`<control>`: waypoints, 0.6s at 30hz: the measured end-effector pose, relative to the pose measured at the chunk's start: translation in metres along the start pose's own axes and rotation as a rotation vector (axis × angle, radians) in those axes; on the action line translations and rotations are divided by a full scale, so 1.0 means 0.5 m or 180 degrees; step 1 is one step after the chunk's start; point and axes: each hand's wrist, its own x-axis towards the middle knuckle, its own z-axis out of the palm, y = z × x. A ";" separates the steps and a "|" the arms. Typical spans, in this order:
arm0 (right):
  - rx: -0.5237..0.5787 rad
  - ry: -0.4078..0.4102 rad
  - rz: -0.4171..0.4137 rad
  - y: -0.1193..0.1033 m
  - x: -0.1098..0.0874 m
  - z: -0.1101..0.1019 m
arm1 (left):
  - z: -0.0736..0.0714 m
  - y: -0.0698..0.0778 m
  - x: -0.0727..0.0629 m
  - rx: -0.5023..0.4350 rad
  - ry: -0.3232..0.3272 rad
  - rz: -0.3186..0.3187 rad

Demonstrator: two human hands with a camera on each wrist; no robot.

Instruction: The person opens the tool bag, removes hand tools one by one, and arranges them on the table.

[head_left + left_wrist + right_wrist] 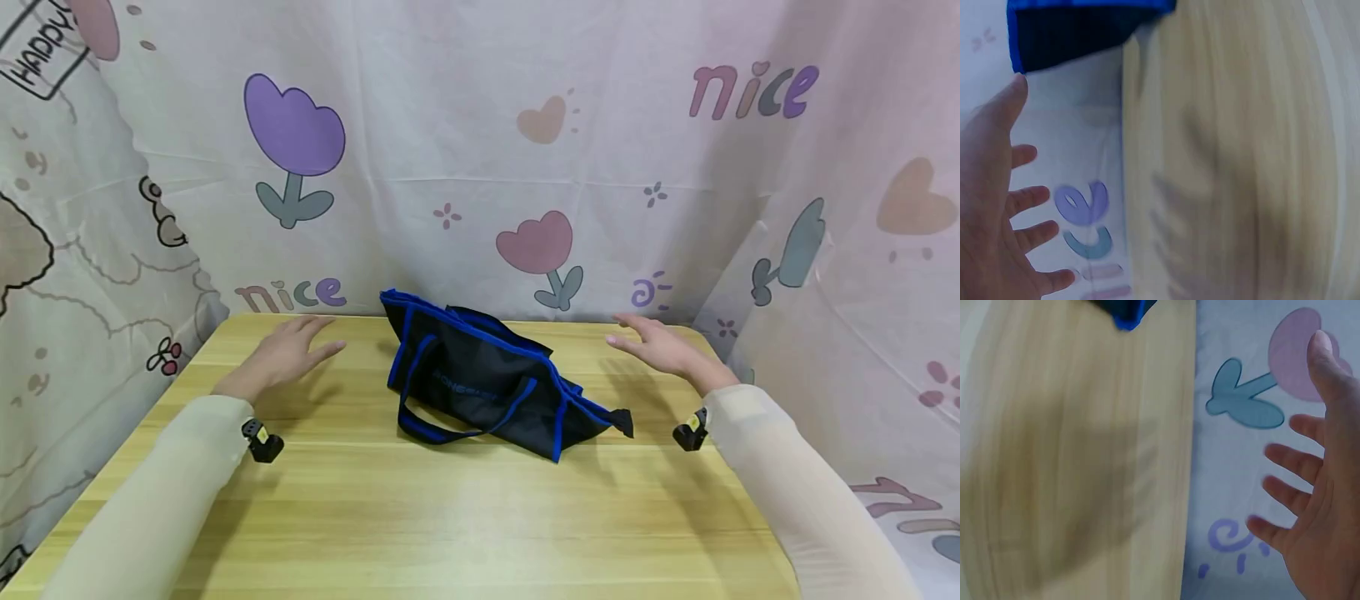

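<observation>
A black tote bag (480, 379) with blue trim and handles lies slanted on the table, partly collapsed, its right end lower and nearer. To its left, apart from it, my left hand (285, 354) hovers over the wood with fingers spread and holds nothing. On the other side my right hand (663, 346) is raised above the table, thumb and fingers extended, also clear of the bag. The left wrist view has a corner of the bag (1079, 34) above the left hand (997, 200). Only a small tip of the bag (1127, 315) shows in the right wrist view, away from the right hand (1319, 481).
The light wooden table (450, 533) ends against a printed curtain (420, 125) at the back. More printed cloth (885, 333) hangs along the right side, and also along the left. A small black camera (262, 442) is strapped to each wrist.
</observation>
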 end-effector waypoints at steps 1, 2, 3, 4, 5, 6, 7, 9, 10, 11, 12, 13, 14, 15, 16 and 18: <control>0.0067 -0.0003 -0.0032 -0.007 0.001 0.000 | -0.001 0.008 0.000 -0.0016 0.0031 0.0024; 0.0143 -0.0010 -0.0062 -0.014 0.002 0.001 | -0.002 0.018 0.001 -0.0022 0.0065 0.0061; 0.0188 -0.0015 -0.0093 -0.021 0.004 0.002 | -0.002 0.027 0.002 -0.0031 0.0093 0.0096; 0.0225 -0.0016 -0.0138 -0.028 0.006 0.002 | -0.003 0.036 0.002 -0.0042 0.0110 0.0130; 0.0245 -0.0014 -0.0177 -0.035 0.009 0.002 | -0.003 0.046 0.003 -0.0054 0.0137 0.0157; 0.0265 -0.0015 -0.0225 -0.043 0.010 0.002 | -0.003 0.056 0.003 -0.0067 0.0158 0.0184; 0.0272 -0.0015 -0.0257 -0.051 0.012 0.003 | -0.003 0.066 0.005 -0.0084 0.0173 0.0202; 0.0265 0.0000 -0.0319 -0.065 0.016 0.003 | -0.003 0.086 0.006 -0.0123 0.0211 0.0241; 0.0272 0.0008 -0.0351 -0.073 0.018 0.003 | -0.003 0.097 0.007 -0.0144 0.0242 0.0257; 0.0289 0.0010 -0.0376 -0.081 0.020 0.003 | -0.003 0.107 0.008 -0.0149 0.0277 0.0277; 0.0307 0.0005 -0.0407 -0.089 0.021 0.003 | -0.004 0.117 0.008 -0.0167 0.0308 0.0292; 0.0324 -0.0004 -0.0424 -0.097 0.023 0.003 | -0.004 0.127 0.008 -0.0181 0.0346 0.0315; 0.0346 -0.0020 -0.0447 -0.104 0.025 0.004 | -0.005 0.137 0.009 -0.0195 0.0384 0.0335; 0.0370 -0.0036 -0.0467 -0.112 0.027 0.005 | -0.006 0.147 0.009 -0.0221 0.0409 0.0357; 0.0384 -0.0052 -0.0497 -0.119 0.028 0.007 | -0.007 0.158 0.009 -0.0247 0.0443 0.0376; 0.0407 -0.0072 -0.0560 -0.130 0.030 0.010 | -0.008 0.176 0.011 -0.0301 0.0488 0.0432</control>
